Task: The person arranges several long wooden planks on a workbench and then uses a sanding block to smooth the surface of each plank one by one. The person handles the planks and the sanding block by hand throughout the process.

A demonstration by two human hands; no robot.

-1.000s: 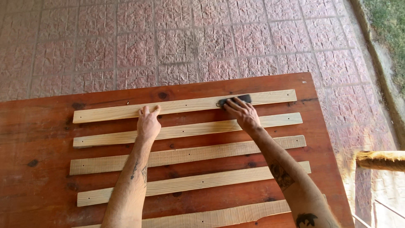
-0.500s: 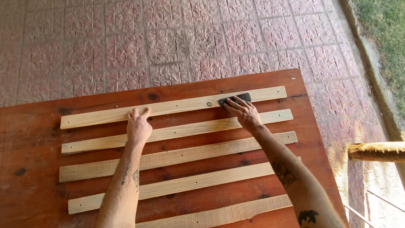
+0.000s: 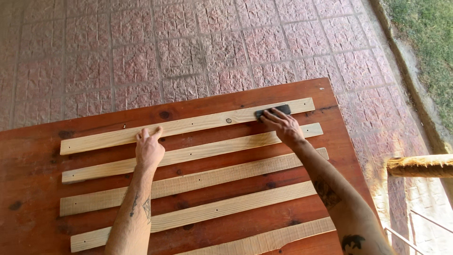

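We are working at a red-brown wooden table [image 3: 28,189] standing on a paved brick floor [image 3: 188,47], with five pale wooden slats laid across it in rough parallel, each apart from the next so the dark tabletop is showing between them. Our left hand [image 3: 149,148] is lying flat and open, palm down, fingers spread, pressing on the farthest slat [image 3: 188,125] with its heel reaching toward the second slat [image 3: 212,147]; it is gripping nothing, and we judge it is there to pin the wood so it is not sliding. Our right hand [image 3: 282,125] is curving over a small dark sanding block [image 3: 278,110], fingertips bearing down on it, the block sitting on the farthest slat near its right end. The hand is partly closed on the block rather than wrapped around it. The spacing of the slats is likely giving each one a free face and edges to work on. The third slat [image 3: 198,182], the fourth slat [image 3: 198,212] and the ragged-edged nearest slat [image 3: 264,240] are lying untouched under our forearms. No containers are showing anywhere. A rope-wrapped post [image 3: 420,165] is jutting in at the right, and a grass strip [image 3: 424,38] is running beyond the paving.
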